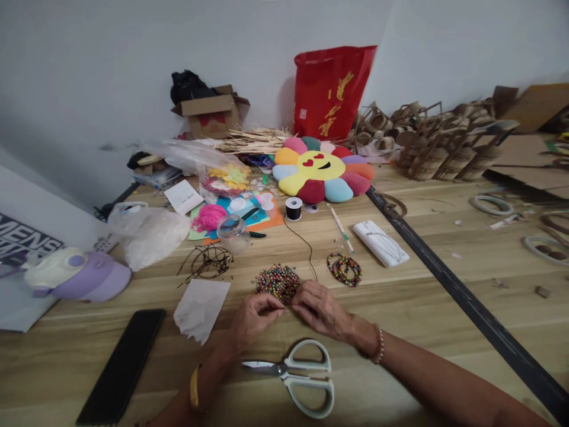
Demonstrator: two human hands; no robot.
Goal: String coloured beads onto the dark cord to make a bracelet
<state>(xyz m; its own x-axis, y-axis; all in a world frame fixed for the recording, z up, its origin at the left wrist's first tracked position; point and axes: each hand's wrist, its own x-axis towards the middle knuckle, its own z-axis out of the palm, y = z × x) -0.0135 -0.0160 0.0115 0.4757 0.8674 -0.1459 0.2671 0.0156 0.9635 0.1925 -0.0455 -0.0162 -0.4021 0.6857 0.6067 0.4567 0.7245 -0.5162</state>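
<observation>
A pile of small multicoloured beads (pixel 278 280) lies on the wooden table, directly in front of both hands. At its near edge my left hand (pixel 254 320) pinches thumb and forefinger together; whatever is between the tips is too small to name. My right hand (pixel 322 311) is closed beside the pile, fingertips close to the left ones. A thin black cord (pixel 306 242) runs from a spool (pixel 293 209) down to my right hand, which grips it, its end hidden by the fingers. Beaded strands (pixel 344 269) lie coiled to the right. Scissors (pixel 284 370) rest partly open below the hands.
Left lie a black phone (pixel 122 367), torn white paper (pixel 202 308), black cord pieces (pixel 207 261) and a clear jar (pixel 233 232). A white power bank-like block (pixel 381 243) sits right. Behind are a flower cushion (pixel 320 168), red bag (pixel 331 92) and woven baskets (pixel 448 154).
</observation>
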